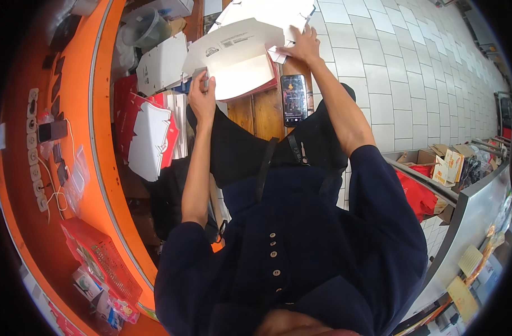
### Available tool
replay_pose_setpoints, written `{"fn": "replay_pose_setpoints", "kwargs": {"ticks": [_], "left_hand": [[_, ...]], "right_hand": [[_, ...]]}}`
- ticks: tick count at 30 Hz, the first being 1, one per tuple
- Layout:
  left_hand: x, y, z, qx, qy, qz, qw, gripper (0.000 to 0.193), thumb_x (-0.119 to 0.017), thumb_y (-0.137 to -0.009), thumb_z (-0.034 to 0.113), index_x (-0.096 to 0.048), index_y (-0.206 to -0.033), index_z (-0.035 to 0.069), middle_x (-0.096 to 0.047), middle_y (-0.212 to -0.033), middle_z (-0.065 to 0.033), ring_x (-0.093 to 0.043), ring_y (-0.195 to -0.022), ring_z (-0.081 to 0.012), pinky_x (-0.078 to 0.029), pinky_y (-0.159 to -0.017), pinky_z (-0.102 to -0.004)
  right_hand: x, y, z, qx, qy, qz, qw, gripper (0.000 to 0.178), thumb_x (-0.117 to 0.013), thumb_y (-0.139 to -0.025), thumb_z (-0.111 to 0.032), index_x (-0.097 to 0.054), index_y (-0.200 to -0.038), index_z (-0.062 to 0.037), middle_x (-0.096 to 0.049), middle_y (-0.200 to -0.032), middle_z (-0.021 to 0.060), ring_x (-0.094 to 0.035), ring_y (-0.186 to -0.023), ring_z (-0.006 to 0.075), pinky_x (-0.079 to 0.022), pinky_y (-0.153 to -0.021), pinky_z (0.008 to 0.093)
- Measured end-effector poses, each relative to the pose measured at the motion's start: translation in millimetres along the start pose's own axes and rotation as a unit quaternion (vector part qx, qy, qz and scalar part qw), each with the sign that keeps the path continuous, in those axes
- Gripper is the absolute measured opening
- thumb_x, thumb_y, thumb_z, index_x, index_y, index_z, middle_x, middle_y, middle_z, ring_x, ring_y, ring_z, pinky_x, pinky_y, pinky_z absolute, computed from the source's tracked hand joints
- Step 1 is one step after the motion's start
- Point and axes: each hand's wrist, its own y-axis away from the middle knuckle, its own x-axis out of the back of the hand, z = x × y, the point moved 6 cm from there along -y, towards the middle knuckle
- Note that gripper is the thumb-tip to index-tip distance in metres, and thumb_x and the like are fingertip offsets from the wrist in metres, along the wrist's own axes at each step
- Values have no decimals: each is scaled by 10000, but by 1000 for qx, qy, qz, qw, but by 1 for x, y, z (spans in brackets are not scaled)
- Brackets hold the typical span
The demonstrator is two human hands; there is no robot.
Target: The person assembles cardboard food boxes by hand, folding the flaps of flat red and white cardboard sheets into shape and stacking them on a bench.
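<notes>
A partly folded cardboard box, white inside with a red outer side, lies ahead of me on a wooden bench. My left hand is closed at its left edge, fingers curled by a small grey piece that I cannot make out. At the opposite side, my right hand has its fingers spread over the white card, its thumb touching a small folded corner flap. A phone with a lit screen lies on the bench near the right forearm.
Flat white-and-red box blanks are stacked at left, beside another white blank. A clear plastic tub stands beyond. An orange counter carries a red basket. At right, a metal-edged table stands on tiled floor.
</notes>
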Motion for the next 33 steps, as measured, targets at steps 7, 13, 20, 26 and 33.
{"fn": "replay_pose_setpoints", "kwargs": {"ticks": [7, 13, 20, 26, 33], "left_hand": [[2, 0, 17, 16, 28, -43, 999, 418, -721, -949, 247, -640, -1304, 42, -661, -1180, -160, -697, -958, -227, -555, -764, -329], [5, 2, 8, 37, 72, -82, 993, 428, -717, -955, 257, -631, -1316, 44, -653, -1244, -174, -684, -1025, -239, -542, -841, -342], [4, 6, 4, 71, 105, -88, 988, 433, -705, -961, 248, -614, -1339, 56, -624, -1313, -196, -657, -1128, -290, -522, -944, -378], [1, 11, 22, -22, 35, -105, 994, 399, -704, -953, 252, -661, -1322, 107, -500, -1458, -232, -477, -1368, -405, -410, -1112, -446], [-13, 20, 31, -88, -20, -162, 983, 364, -699, -956, 298, -702, -1271, 114, -435, -1511, -243, -422, -1409, -417, -345, -1157, -474]], "right_hand": [[-7, -16, -10, 252, 124, -53, 958, 742, -705, -833, -616, -645, -1332, -70, -513, -1468, 224, -447, -1405, 368, -420, -1104, 538], [10, -25, -14, 311, 100, -98, 940, 597, -668, -893, -550, -715, -1194, -36, -676, -1229, 227, -674, -1059, 395, -541, -931, 476], [9, -36, -22, 314, 95, -161, 931, 396, -653, -927, -396, -715, -1160, -82, -737, -996, 163, -722, -899, 353, -571, -816, 486], [14, -27, -18, 407, 143, -16, 902, 299, -542, -934, -88, -591, -1226, -46, -710, -1010, 157, -725, -830, 354, -591, -715, 455], [72, -58, -13, 250, 52, 72, 964, 233, -595, -955, -170, -524, -1149, -61, -706, -899, 171, -704, -770, 374, -549, -640, 454]]}}
